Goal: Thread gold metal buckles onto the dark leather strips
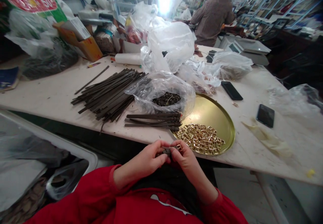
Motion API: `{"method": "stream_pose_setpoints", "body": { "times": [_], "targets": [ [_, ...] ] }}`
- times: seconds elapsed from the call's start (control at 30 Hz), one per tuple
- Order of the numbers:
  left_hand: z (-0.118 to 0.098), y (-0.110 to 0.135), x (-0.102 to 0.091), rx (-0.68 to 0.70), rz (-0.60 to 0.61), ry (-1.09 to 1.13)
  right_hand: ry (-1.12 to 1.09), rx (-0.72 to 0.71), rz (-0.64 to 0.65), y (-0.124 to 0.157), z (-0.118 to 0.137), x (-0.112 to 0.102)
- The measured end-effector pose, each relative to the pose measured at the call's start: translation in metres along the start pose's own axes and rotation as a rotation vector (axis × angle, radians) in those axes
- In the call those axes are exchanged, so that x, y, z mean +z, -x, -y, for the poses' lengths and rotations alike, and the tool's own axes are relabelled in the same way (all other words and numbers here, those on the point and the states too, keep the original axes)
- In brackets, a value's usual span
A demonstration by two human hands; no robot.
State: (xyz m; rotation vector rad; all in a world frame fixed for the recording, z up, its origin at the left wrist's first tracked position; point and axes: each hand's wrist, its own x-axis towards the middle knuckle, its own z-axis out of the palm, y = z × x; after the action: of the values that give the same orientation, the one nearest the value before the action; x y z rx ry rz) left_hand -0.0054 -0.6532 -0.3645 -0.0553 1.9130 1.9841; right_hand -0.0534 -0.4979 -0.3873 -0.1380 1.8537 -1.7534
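Note:
At the table's front edge my two hands meet, fingertips nearly touching. My left hand [148, 158] is closed on a dark strap [166, 151], most of it hidden by fingers. My right hand [188, 158] pinches a small gold buckle [179, 147] at the strap's end; whether strap and buckle are joined cannot be made out. Just beyond lies a heap of gold buckles [202, 139] on a round gold tray [219, 116]. Left of the tray, a small stack of dark straps [151, 120] lies with its ends toward the buckles.
A large fan of dark strips [111, 92] spreads on the table [50, 98]. An open plastic bag [141, 96] holds small dark pieces [166, 99]. Two phones [231, 90] lie to the right. Behind stand plastic bags [174, 42] and a scale [246, 47]; a person [210, 19] works farther back.

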Motion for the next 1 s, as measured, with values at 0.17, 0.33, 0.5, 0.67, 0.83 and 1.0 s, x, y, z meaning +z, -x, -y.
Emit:
{"method": "stream_pose_setpoints", "body": {
  "times": [0.17, 0.33, 0.5, 0.67, 0.83, 1.0],
  "targets": [
    [-0.005, 0.008, 0.0, -0.033, 0.118, -0.019, -0.059, 0.074, 0.178, 0.01, 0.003, -0.003],
    [-0.005, 0.011, -0.002, -0.021, 0.187, 0.032, 0.06, -0.028, 0.089, 0.017, 0.003, -0.002],
    [-0.005, 0.012, -0.004, -0.045, 0.251, 0.054, 0.069, 0.003, 0.124, 0.021, 0.006, -0.004],
    [-0.009, 0.013, -0.004, -0.043, 0.265, 0.056, -0.252, 0.146, 0.255, 0.025, 0.002, -0.005],
    [-0.006, 0.011, -0.005, -0.114, 0.254, 0.174, -0.252, 0.157, 0.233, 0.026, 0.003, -0.002],
    [0.002, 0.008, -0.003, -0.233, 0.17, 0.009, 0.111, -0.061, 0.096, 0.029, 0.002, -0.003]
  ]
}}
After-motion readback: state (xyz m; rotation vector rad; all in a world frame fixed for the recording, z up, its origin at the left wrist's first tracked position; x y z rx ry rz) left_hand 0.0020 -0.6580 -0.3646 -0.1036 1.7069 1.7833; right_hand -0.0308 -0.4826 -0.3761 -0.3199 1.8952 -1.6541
